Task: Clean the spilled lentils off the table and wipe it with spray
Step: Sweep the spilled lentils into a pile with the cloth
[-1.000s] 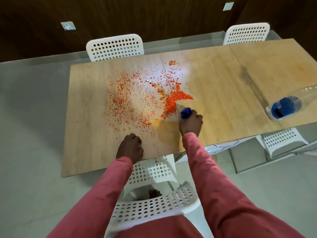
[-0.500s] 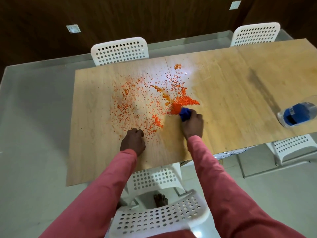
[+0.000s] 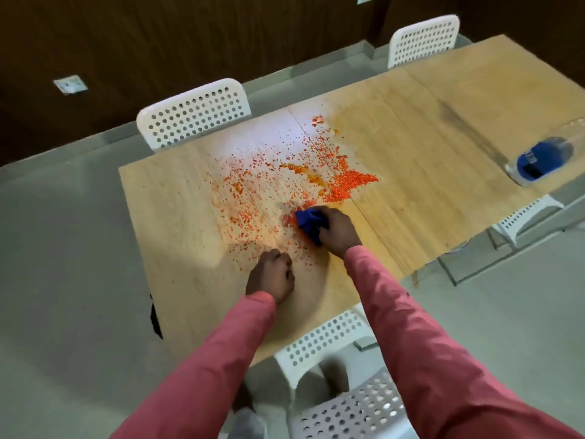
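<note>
Orange lentils (image 3: 346,183) lie scattered over the middle of the wooden table (image 3: 427,147), with a denser heap on the right of the spill. My right hand (image 3: 337,228) grips a bunched blue cloth (image 3: 308,223) and presses it on the table at the spill's near edge. My left hand (image 3: 271,275) rests on the table nearer to me as a fist with curled fingers, holding nothing that I can see. A clear spray bottle with a blue label (image 3: 543,160) lies on the table at the far right.
White perforated chairs stand around the table: one (image 3: 193,114) at the far side, another (image 3: 422,39) at the far right, one (image 3: 319,346) tucked under the near edge, and one (image 3: 525,218) under the right part. Grey floor surrounds the table.
My right hand has dragged the blue cloth toward me and leftward from the dense heap, pulling some lentils along. The left fist stays on the table. The camera view has tilted.
</note>
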